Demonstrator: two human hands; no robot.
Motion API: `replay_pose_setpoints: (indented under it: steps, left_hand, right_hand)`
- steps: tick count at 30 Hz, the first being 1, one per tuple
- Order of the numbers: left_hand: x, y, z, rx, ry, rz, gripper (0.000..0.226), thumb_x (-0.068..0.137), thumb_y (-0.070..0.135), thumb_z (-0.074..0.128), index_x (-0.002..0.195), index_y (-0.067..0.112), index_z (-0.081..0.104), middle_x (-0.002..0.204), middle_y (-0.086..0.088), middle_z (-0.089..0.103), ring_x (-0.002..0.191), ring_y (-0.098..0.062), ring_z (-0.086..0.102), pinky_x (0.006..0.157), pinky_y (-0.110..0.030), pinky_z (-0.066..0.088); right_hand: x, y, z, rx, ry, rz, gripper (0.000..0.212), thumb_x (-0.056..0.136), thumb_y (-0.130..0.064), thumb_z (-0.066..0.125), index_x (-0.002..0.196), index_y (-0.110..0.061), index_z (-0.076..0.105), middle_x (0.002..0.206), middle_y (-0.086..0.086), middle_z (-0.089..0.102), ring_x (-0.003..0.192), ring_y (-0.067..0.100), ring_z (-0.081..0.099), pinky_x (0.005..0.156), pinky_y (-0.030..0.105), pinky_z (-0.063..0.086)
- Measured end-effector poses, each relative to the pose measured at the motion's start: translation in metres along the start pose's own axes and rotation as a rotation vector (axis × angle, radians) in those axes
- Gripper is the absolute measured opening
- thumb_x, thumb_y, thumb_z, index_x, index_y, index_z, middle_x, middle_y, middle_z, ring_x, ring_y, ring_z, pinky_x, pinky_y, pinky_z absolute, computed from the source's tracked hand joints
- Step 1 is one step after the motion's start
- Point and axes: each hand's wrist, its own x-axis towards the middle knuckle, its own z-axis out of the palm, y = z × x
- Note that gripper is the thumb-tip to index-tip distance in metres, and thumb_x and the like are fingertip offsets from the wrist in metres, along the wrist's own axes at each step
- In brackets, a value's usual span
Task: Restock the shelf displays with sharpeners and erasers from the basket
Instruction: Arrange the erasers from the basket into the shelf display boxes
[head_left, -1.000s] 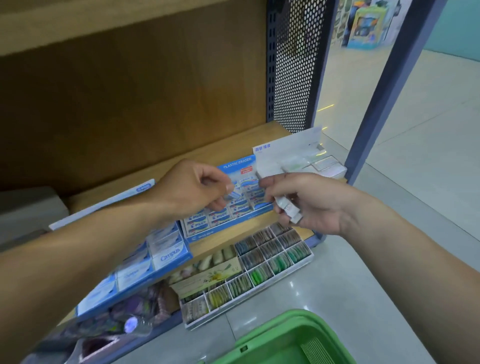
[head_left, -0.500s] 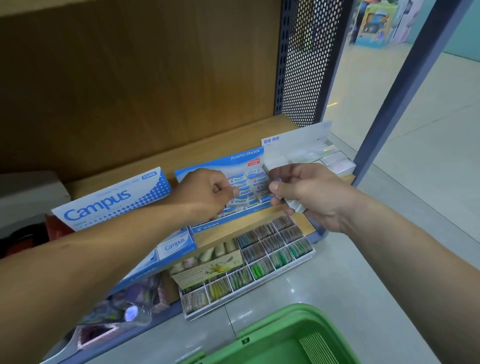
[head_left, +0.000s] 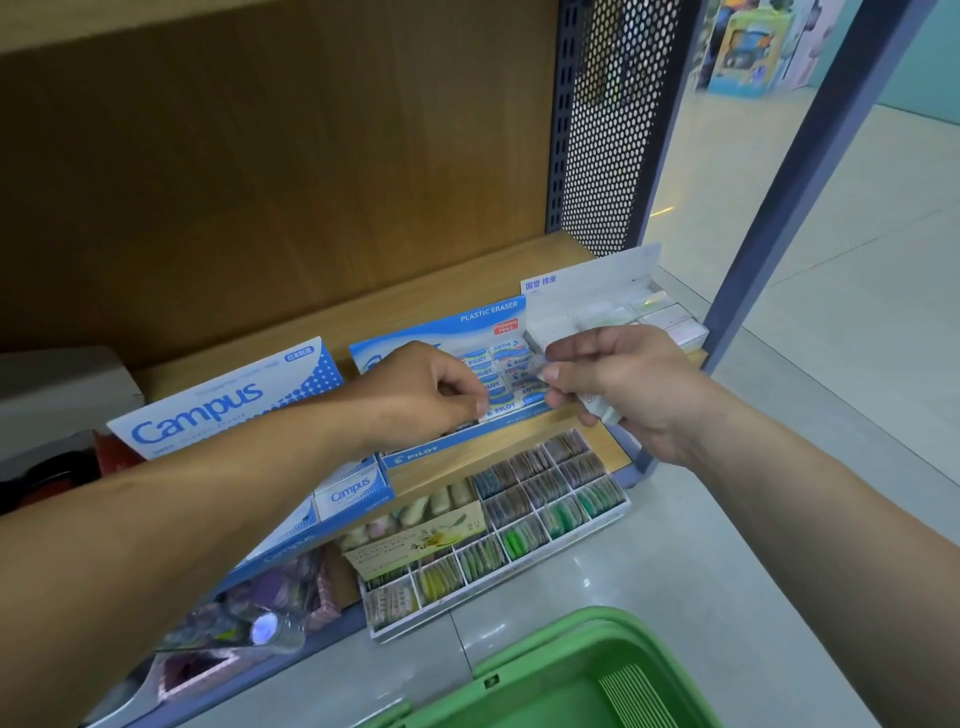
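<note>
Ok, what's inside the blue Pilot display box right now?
Rows of blue-and-white Pilot erasers fill the right part of the Pilot display box. The left hand covers the left part, so its fill is hidden; the right hand, holding pale erasers, hides the near right corner.

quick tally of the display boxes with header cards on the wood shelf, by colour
blue: 2, the Campus box and the Pilot box
white: 1, the box at the right end
total: 3

Left hand (head_left: 426, 400), fingers curled, sits over Pilot eraser display (head_left: 415, 458) at centre. Right hand (head_left: 628, 389) grips white erasers (head_left: 600, 411). Green basket (head_left: 519, 661) lies lower right.
</note>
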Motion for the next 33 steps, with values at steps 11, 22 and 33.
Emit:
replay_pose_setpoints:
  steps: [11, 22, 33]
  left_hand:
    - [-0.018, 0.016, -0.008, -0.415, 0.043, 0.088, 0.024, 0.088, 0.014, 0.08, 0.11, 0.017, 0.071, 0.078, -0.004, 0.072, 0.067, -0.013, 0.066, 0.066, -0.029, 0.055]
    - [-0.033, -0.004, -0.032, -0.634, -0.021, 0.053, 0.024, 0.094, 0.001, 0.069, 0.116, 0.007, 0.068, 0.104, -0.016, 0.074, 0.095, -0.023, 0.074, 0.089, -0.037, 0.061]
    - [-0.026, -0.018, -0.023, -0.017, 0.099, 0.091, 0.041, 0.08, 0.017, 0.088, 0.116, 0.026, 0.07, 0.104, 0.001, 0.068, 0.088, -0.012, 0.069, 0.084, -0.027, 0.057]
  right_hand:
    - [-0.001, -0.006, 0.022, -0.003, -0.11, -0.005, 0.031, 0.084, -0.005, 0.08, 0.111, -0.009, 0.066, 0.074, 0.009, 0.066, 0.056, 0.016, 0.054, 0.042, 0.024, 0.032]
    - [0.0, -0.014, 0.035, 0.054, -0.272, 0.05, 0.018, 0.094, 0.0, 0.063, 0.11, -0.003, 0.071, 0.08, 0.014, 0.071, 0.056, 0.015, 0.056, 0.043, 0.022, 0.037]
    - [-0.002, -0.009, 0.033, -0.032, -0.269, 0.088, 0.041, 0.089, 0.018, 0.058, 0.119, -0.009, 0.066, 0.1, 0.008, 0.067, 0.071, 0.01, 0.065, 0.057, 0.023, 0.046]
